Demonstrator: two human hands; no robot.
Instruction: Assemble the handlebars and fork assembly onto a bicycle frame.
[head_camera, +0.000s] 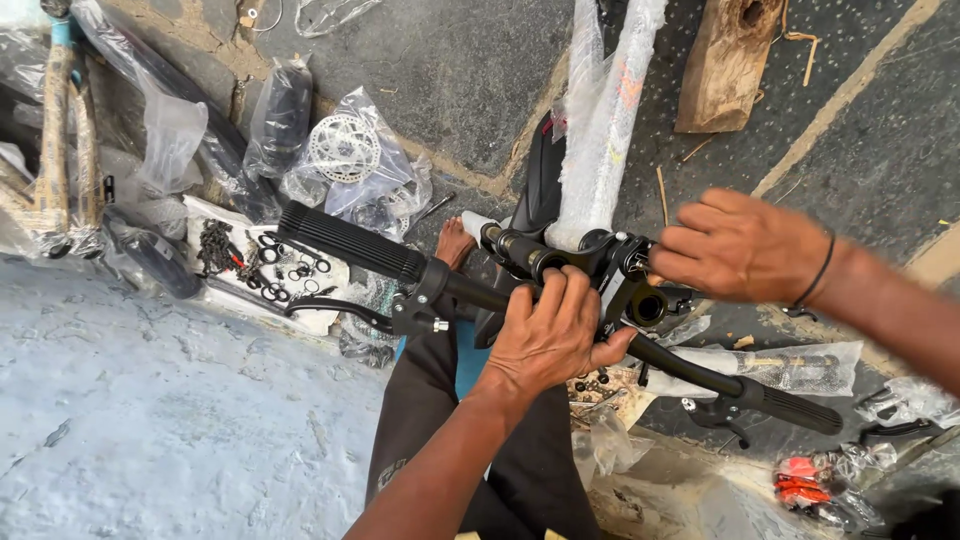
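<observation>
A black handlebar (480, 292) with ribbed grips lies across the middle, clamped in a black stem (612, 258). My left hand (550, 335) is wrapped around the bar just left of the stem. My right hand (740, 245) reaches in from the right, and its fingertips pinch the stem clamp; anything small held there is hidden. A black brake lever (335, 308) hangs under the left grip (345, 245) and another (715, 415) sits by the right grip (800, 408). A frame tube wrapped in white foam (605, 110) rises from the stem.
A brake disc in a plastic bag (343, 148), a chain and small rings on white card (250, 265), bagged black parts (280, 115) and a wrapped frame piece (60, 150) lie on the left. A wooden block (725, 65) lies top right. Red parts in a bag (805, 480) lie bottom right. A bare foot (455, 243) shows under the bar.
</observation>
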